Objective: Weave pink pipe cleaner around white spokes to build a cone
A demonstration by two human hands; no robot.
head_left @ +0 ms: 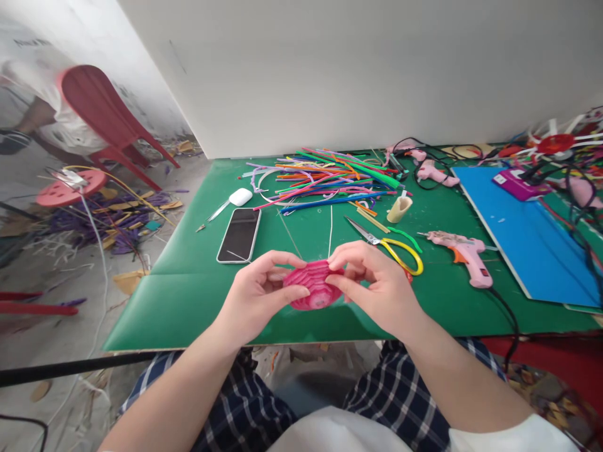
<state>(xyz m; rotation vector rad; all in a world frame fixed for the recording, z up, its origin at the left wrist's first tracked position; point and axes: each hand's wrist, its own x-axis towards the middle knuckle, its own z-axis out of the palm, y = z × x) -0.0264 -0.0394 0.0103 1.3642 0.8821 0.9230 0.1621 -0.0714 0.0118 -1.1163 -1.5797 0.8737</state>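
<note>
Both hands hold a small pink ribbed piece (313,285), shaped like a shallow woven cup, just above the near edge of the green table (188,289). My left hand (261,295) pinches its left side between thumb and fingers. My right hand (372,282) grips its right side, fingers curled over the top edge. Two thin white strands rise from the pink piece toward a heap of coloured strips (325,176) further back on the table.
A phone (239,234), a white earbud case (240,196), yellow-handled scissors (391,247), a tape roll (399,209) and a pink glue gun (464,254) lie on the table. A blue board (527,238) sits right. A red chair (101,116) and scraps are on the floor, left.
</note>
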